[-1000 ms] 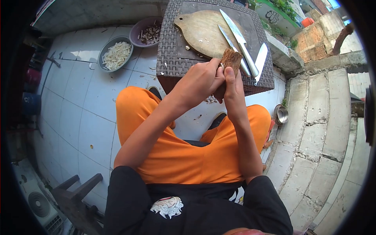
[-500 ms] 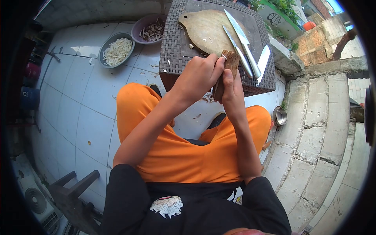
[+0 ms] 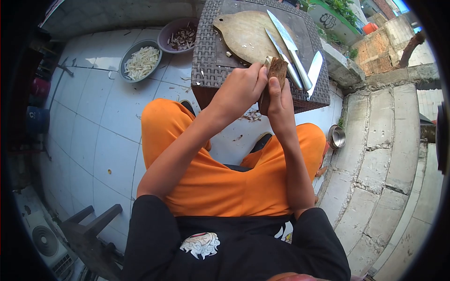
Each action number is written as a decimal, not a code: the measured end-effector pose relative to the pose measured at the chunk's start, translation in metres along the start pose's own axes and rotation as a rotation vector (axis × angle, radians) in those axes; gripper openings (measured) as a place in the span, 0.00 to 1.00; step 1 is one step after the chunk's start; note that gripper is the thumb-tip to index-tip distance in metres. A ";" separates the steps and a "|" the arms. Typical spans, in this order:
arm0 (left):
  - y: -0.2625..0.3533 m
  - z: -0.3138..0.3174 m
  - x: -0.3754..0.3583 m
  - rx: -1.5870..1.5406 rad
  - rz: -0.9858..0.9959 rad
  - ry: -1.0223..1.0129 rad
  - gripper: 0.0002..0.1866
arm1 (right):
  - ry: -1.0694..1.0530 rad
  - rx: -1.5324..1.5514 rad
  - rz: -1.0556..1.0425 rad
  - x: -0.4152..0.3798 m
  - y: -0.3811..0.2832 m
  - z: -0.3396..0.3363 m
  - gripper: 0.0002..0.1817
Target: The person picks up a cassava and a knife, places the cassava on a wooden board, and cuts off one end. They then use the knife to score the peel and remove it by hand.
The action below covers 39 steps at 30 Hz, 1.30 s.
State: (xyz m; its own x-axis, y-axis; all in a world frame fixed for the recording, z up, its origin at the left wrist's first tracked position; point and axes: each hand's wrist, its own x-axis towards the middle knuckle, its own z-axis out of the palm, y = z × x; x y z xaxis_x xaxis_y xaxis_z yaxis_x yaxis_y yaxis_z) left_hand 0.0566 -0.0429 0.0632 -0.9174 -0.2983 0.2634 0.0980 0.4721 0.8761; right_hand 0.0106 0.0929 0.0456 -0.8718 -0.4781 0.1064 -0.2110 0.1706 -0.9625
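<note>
My right hand (image 3: 280,104) is wrapped round a cassava root (image 3: 277,70) with rough brown skin, its thumb lying along the near face. At the root's upper left edge, where a pale strip shows, my left hand (image 3: 239,89) pinches with thumb and forefinger. Both hands are close together over the near edge of the dark woven table (image 3: 206,70). Just beyond them is a round wooden cutting board (image 3: 243,35) with small white scraps on it. Several knives, including a large kitchen knife (image 3: 283,33), lie on the right side, blades pointing away or up.
A grey-green bowl (image 3: 123,61) of pale cut strips stands on the white tiled floor (image 3: 108,122). Behind it is a purple bowl (image 3: 164,35) with brown peelings. Peel scraps (image 3: 252,115) lie below the table. A metal bowl (image 3: 336,136) sits near my right knee.
The root has tilted slightly and more of a pale strip shows at its top left. My left hand has shifted slightly left along that edge, still pinching. The bowls and knives stay put.
</note>
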 end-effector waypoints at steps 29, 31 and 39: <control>0.004 0.009 -0.002 -0.130 -0.080 -0.026 0.17 | 0.025 0.027 0.056 -0.010 -0.015 -0.004 0.29; 0.008 0.005 -0.002 -0.158 -0.135 -0.051 0.17 | 0.005 0.004 0.072 -0.011 -0.018 -0.002 0.30; 0.011 0.019 -0.008 -0.297 -0.257 -0.363 0.24 | 0.046 0.261 0.258 0.005 -0.002 -0.020 0.31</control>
State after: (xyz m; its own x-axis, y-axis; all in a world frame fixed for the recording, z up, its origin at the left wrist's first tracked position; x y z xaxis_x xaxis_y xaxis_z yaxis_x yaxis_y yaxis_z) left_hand 0.0578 -0.0200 0.0633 -0.9954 -0.0426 -0.0856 -0.0911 0.1503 0.9844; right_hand -0.0024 0.1076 0.0536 -0.9017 -0.4082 -0.1423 0.1328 0.0517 -0.9898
